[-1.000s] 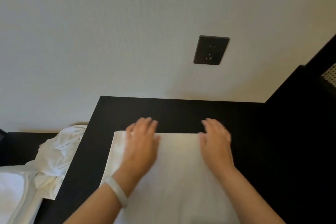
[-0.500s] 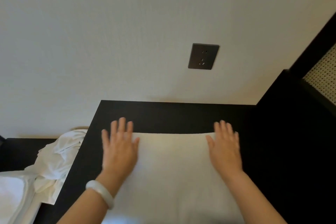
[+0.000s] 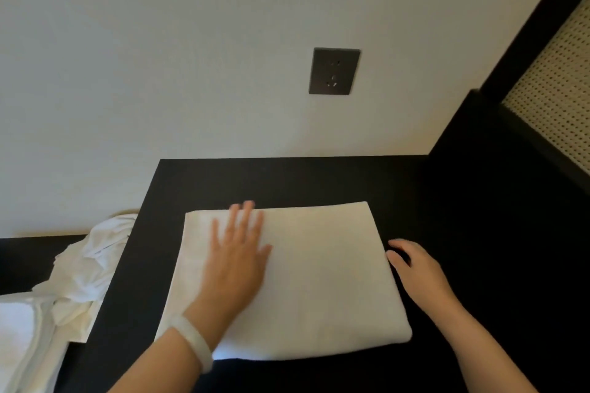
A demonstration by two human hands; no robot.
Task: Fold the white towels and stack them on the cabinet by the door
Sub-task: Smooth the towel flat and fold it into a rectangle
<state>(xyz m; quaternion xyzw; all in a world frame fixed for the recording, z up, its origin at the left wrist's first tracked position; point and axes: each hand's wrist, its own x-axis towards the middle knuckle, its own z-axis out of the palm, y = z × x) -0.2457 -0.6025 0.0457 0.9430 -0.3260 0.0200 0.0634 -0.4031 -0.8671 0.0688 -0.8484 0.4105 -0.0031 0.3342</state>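
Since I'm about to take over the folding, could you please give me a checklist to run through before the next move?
1. Towel folded flat, edges even: ok.
2. Towel fully on cabinet: ok.
3. Left hand flat on towel: ok.
4. Right hand gripping towel's right edge: cannot tell; it lies beside that edge, fingers curled.
5. All towels folded: not ok; a crumpled pile lies to the left.

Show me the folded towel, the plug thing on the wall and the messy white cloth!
folded towel (image 3: 322, 281), head view, bare middle of its top.
wall socket (image 3: 334, 71), head view, centre of the dark plate.
crumpled white cloth (image 3: 92, 252), head view, its bunched folds at left.
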